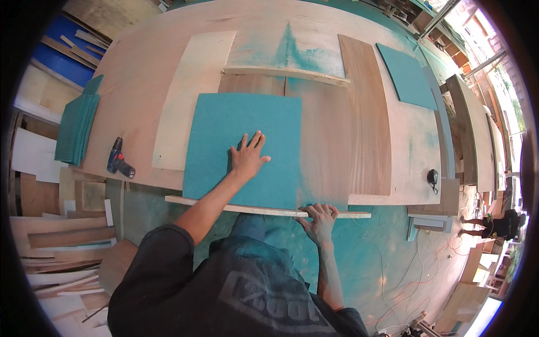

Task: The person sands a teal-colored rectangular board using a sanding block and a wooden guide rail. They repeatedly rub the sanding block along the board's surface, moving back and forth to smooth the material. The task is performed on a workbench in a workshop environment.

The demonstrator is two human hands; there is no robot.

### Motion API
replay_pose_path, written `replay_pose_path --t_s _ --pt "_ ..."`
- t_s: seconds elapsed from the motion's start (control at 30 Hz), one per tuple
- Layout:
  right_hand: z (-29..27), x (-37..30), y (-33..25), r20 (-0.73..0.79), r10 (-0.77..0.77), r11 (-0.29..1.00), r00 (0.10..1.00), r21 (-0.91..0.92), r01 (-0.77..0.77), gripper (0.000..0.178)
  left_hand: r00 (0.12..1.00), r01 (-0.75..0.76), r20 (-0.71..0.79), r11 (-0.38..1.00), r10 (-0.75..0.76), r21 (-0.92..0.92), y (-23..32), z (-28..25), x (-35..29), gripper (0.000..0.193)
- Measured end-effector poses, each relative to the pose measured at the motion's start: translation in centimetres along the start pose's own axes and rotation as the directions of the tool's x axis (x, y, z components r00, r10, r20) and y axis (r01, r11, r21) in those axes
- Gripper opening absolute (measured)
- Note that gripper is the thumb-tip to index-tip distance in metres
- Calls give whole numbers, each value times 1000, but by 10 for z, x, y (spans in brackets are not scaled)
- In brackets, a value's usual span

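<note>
My left hand (pixel 249 160) lies flat with spread fingers on a square teal panel (pixel 247 118). At the near edge of the table, a long pale wooden strip (pixel 252 210) runs crosswise along the panel's near side. My right hand (pixel 320 222) has its fingers curled over this strip near its right end. Beyond the panel, another wooden strip (pixel 286 74) lies crosswise on brown boards. A pale board (pixel 191 101) lies left of the panel, and a brown wood-grained board (pixel 368 118) lies to its right.
A cordless drill (pixel 119 160) and a stack of teal panels (pixel 78 123) are on the table's left. At the right lie another teal panel (pixel 405 76) and a black tape measure (pixel 432 177). Cords (pixel 415 275) trail over the floor. A person (pixel 502 226) is at the far right.
</note>
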State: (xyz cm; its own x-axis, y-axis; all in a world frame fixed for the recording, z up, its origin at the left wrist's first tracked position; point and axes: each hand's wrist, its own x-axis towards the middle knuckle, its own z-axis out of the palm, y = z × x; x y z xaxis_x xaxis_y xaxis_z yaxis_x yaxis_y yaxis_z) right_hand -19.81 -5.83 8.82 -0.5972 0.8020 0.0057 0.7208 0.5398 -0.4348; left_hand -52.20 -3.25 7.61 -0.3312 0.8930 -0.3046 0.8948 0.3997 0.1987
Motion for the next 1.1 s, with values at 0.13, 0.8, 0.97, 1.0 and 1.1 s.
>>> replay_pose_path --t_s 0.13,0.8,0.97,1.0,1.1 --pt "1 -35 -3 13 8 1000 1000 14 -8 39 999 -7 -32 1000 8 12 0 13 -29 81" --pt "34 20 -32 126 210 942 969 237 -235 27 856 427 -274 898 -438 -104 -174 23 -55 108" --pt "40 23 -23 81 184 934 980 297 -200 30 856 445 -255 892 -449 -76 -164 13 -48 107" --pt "42 22 -21 82 187 930 979 307 -203 31 861 438 -249 896 -443 -79 -163 11 -48 107" --pt "41 21 -18 82 182 930 980 309 -198 31 868 427 -244 901 -433 -81 -163 11 -45 108"
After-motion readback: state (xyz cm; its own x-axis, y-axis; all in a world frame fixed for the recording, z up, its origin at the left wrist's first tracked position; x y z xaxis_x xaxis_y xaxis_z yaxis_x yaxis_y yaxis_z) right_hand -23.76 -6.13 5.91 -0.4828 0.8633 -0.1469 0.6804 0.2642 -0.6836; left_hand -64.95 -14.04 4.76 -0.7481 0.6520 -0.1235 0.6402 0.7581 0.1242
